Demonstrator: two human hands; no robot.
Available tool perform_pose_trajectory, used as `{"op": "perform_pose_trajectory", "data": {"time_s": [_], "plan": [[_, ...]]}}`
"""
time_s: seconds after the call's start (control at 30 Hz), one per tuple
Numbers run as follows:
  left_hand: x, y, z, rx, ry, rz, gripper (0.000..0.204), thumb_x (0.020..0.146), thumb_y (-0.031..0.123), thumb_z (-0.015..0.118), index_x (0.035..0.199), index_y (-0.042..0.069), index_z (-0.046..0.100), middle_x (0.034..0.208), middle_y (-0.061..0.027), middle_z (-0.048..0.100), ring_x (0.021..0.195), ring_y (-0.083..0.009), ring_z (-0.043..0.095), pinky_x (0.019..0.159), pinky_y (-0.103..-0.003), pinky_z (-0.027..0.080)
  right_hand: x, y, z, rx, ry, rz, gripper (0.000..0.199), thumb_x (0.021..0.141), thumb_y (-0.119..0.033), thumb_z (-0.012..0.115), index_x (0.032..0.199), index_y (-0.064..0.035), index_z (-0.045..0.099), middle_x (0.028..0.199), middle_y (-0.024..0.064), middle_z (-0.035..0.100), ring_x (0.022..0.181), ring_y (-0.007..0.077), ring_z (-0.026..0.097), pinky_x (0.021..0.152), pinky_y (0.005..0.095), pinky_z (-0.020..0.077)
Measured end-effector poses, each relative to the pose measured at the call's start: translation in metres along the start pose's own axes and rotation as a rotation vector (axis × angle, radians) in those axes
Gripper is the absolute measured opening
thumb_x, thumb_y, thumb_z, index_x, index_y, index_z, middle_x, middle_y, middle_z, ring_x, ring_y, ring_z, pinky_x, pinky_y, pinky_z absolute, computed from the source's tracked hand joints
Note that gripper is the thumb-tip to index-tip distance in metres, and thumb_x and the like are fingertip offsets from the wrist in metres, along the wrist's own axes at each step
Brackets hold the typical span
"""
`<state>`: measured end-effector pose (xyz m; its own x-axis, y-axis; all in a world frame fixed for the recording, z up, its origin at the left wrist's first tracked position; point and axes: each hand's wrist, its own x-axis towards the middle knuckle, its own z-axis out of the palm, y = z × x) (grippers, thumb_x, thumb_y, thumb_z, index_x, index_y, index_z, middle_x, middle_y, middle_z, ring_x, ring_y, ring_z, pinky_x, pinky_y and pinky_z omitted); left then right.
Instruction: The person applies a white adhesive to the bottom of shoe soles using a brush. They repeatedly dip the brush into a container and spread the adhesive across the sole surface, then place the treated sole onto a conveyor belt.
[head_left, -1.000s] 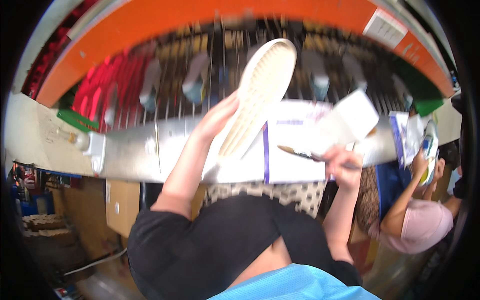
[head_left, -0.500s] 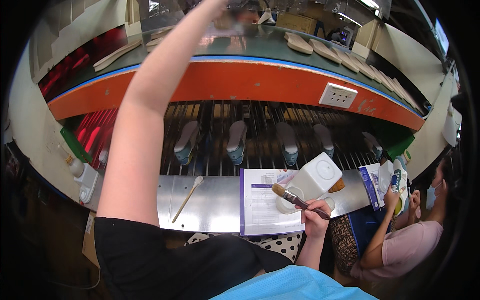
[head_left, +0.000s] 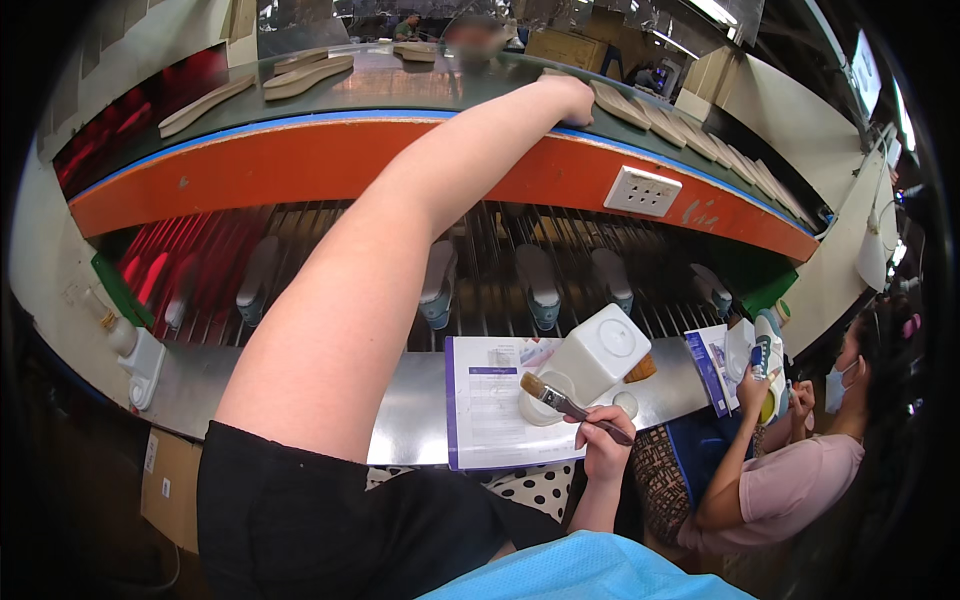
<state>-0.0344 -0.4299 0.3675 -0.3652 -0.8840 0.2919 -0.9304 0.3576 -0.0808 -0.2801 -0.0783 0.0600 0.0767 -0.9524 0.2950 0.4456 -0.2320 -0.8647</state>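
My left arm stretches across to the upper belt. There my left hand (head_left: pixel 574 99) is closed at the front of a row of pale shoe soles (head_left: pixel 620 104), over the nearest-left sole, which it mostly hides. My right hand (head_left: pixel 604 444) grips the dark handle of a paintbrush (head_left: pixel 560 400), bristles pointing up and left. Behind the brush, a white plastic bottle (head_left: pixel 602 348) lies tilted over the printed sheet (head_left: pixel 480 425). A small round lid (head_left: pixel 626 404) lies beside the bottle.
An orange beam (head_left: pixel 300 172) with a white socket panel (head_left: pixel 643 191) fronts the green belt (head_left: pixel 450 90). Below, shoe uppers (head_left: pixel 540 285) sit on a roller rack. More soles (head_left: pixel 310 78) lie at the far left. At right, a co-worker (head_left: pixel 775 490) holds a shoe (head_left: pixel 766 350).
My left hand has swung from the far side of the belt to the right and nearer, onto the sole row. The right hand still holds the brush. The view has shifted slightly right.
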Motion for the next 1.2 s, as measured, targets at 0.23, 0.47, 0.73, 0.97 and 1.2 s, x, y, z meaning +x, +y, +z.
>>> {"op": "perform_pose_trajectory", "data": {"time_s": [0.23, 0.47, 0.73, 0.97, 1.2], "plan": [[-0.126, -0.037, -0.042, -0.157, 0.415, 0.024, 0.021, 0.084, 0.027, 0.071, 0.094, 0.009, 0.072, 0.089, -0.0094, 0.072, 0.088, -0.0242, 0.070, 0.072, -0.040, 0.053, -0.008, -0.001, -0.022, -0.139, 0.078, 0.013, 0.015, 0.078, 0.007, 0.065, 0.093, 0.0053, 0.064, 0.088, 0.0264, 0.072, 0.058, 0.0159, 0.061, 0.055, 0.0234, 0.0498], [-0.305, -0.023, 0.003, -1.218, 1.092, 0.091, 0.028, 0.092, 0.003, 0.065, 0.119, -0.001, 0.068, 0.124, -0.0151, 0.063, 0.117, -0.0176, 0.060, 0.104, -0.032, 0.045, 0.000, 0.008, -0.040, -0.105, 0.240, 0.020, 0.014, 0.080, 0.000, 0.066, 0.093, 0.0038, 0.063, 0.084, 0.0225, 0.072, 0.055, 0.0148, 0.058, 0.054, 0.0248, 0.0461], [-0.301, 0.028, 0.132, -1.877, 0.255, -0.145, 0.063, 0.088, 0.016, 0.076, 0.142, -0.003, 0.049, 0.128, -0.0145, 0.065, 0.118, -0.0202, 0.062, 0.102, -0.034, 0.049, 0.009, 0.012, -0.017, -0.453, 0.273, 0.011, 0.014, 0.089, 0.003, 0.068, 0.102, 0.0036, 0.064, 0.090, 0.0135, 0.073, 0.075, 0.0125, 0.065, 0.060, 0.0231, 0.0486], [-0.355, 0.054, 0.227, -2.412, -0.310, -0.102, 0.058, 0.099, 0.021, 0.057, 0.147, -0.006, 0.040, 0.142, -0.0309, 0.050, 0.121, -0.0396, 0.062, 0.094, -0.043, 0.059, 0.003, 0.018, -0.030, -0.614, 0.293, 0.064, 0.009, 0.084, 0.001, 0.071, 0.093, 0.0017, 0.069, 0.079, 0.0067, 0.071, 0.067, 0.0086, 0.063, 0.058, 0.0222, 0.0481], [-0.416, 0.076, 0.275, -2.781, -0.532, -0.412, 0.064, 0.107, 0.040, 0.033, 0.158, 0.002, 0.024, 0.155, -0.0295, 0.034, 0.133, -0.0491, 0.048, 0.102, -0.056, 0.053, 0.018, 0.059, -0.028, -0.761, 0.280, 0.159, 0.006, 0.084, -0.001, 0.069, 0.090, 0.0007, 0.069, 0.077, 0.0049, 0.069, 0.064, 0.0088, 0.061, 0.057, 0.0234, 0.0484]]}}
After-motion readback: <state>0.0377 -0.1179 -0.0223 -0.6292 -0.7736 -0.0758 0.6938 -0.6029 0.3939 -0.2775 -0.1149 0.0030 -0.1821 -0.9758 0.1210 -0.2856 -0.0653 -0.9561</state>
